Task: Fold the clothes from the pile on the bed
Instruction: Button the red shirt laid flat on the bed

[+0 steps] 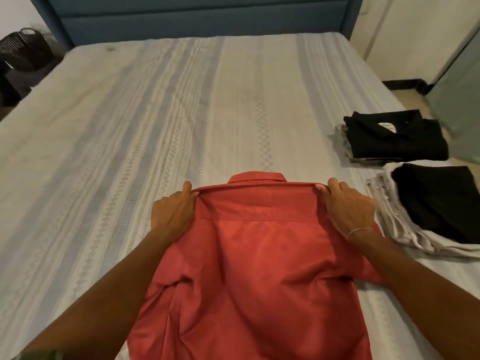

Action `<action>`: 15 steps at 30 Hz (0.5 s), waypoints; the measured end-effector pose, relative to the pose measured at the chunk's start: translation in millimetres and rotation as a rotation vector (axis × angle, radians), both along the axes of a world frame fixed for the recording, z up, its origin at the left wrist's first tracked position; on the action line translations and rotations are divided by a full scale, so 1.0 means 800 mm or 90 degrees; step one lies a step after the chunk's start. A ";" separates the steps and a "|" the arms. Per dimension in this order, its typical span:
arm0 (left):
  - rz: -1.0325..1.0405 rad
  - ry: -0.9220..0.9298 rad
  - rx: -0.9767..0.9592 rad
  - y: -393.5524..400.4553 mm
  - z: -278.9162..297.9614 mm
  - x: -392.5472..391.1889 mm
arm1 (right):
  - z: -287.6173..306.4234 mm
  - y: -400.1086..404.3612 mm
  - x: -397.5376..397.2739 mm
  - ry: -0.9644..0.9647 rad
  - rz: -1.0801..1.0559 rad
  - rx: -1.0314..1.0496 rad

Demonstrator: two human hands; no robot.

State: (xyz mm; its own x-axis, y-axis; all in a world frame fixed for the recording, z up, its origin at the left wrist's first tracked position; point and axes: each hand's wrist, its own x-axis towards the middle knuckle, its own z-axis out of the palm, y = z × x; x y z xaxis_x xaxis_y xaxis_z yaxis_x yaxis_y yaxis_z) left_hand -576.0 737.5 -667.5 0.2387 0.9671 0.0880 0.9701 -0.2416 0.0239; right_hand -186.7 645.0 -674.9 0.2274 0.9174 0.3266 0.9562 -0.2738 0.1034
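A red collared shirt (254, 268) lies back-up on the bed (130, 126), its collar pointing away from me and its sides folded in. My left hand (172, 215) pinches the left shoulder edge of the shirt. On the other side, my right hand (349, 207), with a thin bracelet at the wrist, grips the right shoulder edge. Both forearms stretch over the shirt's sides. The shirt's lower part runs out of the bottom of the view.
Two stacks of folded clothes sit at the bed's right edge: a far stack topped by a black shirt (394, 137) and a near one of black cloth on pale garments (436, 206). A dark basket (24, 48) stands left of the blue headboard (197, 16).
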 end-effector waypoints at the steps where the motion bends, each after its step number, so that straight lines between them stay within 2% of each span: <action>1: 0.000 -0.001 -0.007 0.013 -0.016 0.002 | -0.017 0.014 0.003 0.003 0.000 -0.008; 5: -0.014 -0.037 -0.040 0.048 -0.052 0.009 | -0.058 0.047 0.013 0.028 0.009 -0.044; 9: -0.038 -0.013 -0.057 0.076 -0.081 0.011 | -0.091 0.071 0.024 0.033 -0.004 -0.082; 12: -0.041 0.035 0.023 0.090 -0.094 0.013 | -0.099 0.083 0.032 0.055 -0.010 -0.065; 15: -0.003 -0.032 0.130 0.108 -0.091 0.024 | -0.096 0.100 0.042 0.159 -0.049 0.029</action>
